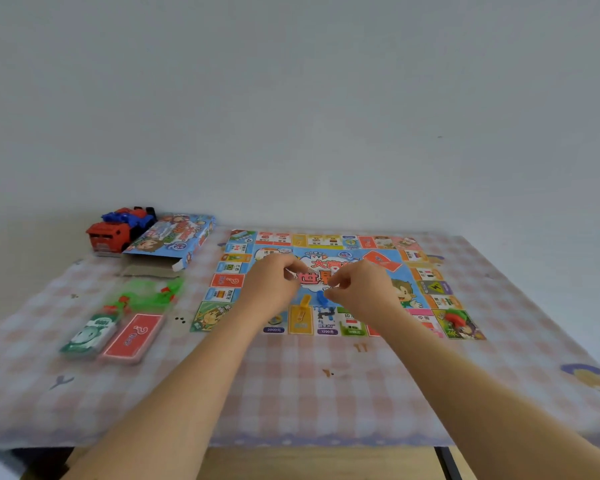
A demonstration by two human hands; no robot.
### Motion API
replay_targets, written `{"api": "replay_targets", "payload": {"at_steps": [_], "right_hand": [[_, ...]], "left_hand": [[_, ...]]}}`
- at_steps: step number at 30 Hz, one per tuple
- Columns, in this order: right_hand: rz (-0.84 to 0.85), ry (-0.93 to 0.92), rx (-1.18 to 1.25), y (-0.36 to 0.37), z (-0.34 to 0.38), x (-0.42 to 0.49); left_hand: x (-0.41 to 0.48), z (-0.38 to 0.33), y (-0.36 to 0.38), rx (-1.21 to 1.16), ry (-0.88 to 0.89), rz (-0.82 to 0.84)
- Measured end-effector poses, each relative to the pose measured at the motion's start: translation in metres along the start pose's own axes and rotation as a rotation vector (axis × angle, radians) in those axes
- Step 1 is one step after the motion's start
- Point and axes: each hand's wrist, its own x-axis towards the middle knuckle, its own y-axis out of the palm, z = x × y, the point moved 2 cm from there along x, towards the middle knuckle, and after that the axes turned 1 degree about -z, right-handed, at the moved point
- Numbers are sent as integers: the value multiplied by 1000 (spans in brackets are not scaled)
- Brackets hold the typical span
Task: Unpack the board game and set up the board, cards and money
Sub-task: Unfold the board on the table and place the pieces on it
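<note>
Left hand (274, 282) and right hand (361, 289) hover over the board's (426, 273) middle, fingers curled, tips almost meeting. Whether they pinch anything I cannot tell. Yellow pawn (305, 301) and blue pawn (321, 297) lie just toward its near edge, long axes near-to-far, far ends converging, blue nearest my right hand.

Left forearm (194, 375) and right forearm (465, 393) bare, both reaching forward and converging toward centre. Left hand (274, 282) and right hand (359, 289) close together, just apart, backs facing up. Fingers curled in on both, thumb tips meeting fingertips in a pinch pose. Too blurred to tell if either pinch holds anything.
</note>
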Motion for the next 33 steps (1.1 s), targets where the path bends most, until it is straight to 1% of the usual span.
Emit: {"api": "replay_targets", "payload": {"at_steps": [3, 7, 12, 16, 22, 27, 33], "right_hand": [[30, -15, -61, 12, 9, 1], [59, -45, -123, 21, 11, 0], [-26, -43, 34, 18, 5, -5], [-43, 2, 132, 16, -2, -3], [-38, 39, 127, 13, -10, -3], [36, 14, 45, 15, -12, -6], [-64, 15, 33, 16, -18, -12]], "left_hand": [[-3, 8, -3, 29, -14, 67], [-6, 8, -2, 63, 15, 174], [-8, 8, 0, 116, 34, 220], [-10, 5, 4, 149, 63, 241], [-9, 3, 8, 152, 88, 231], [-6, 6, 12, 137, 80, 185], [-4, 8, 15, 100, 85, 136]]}}
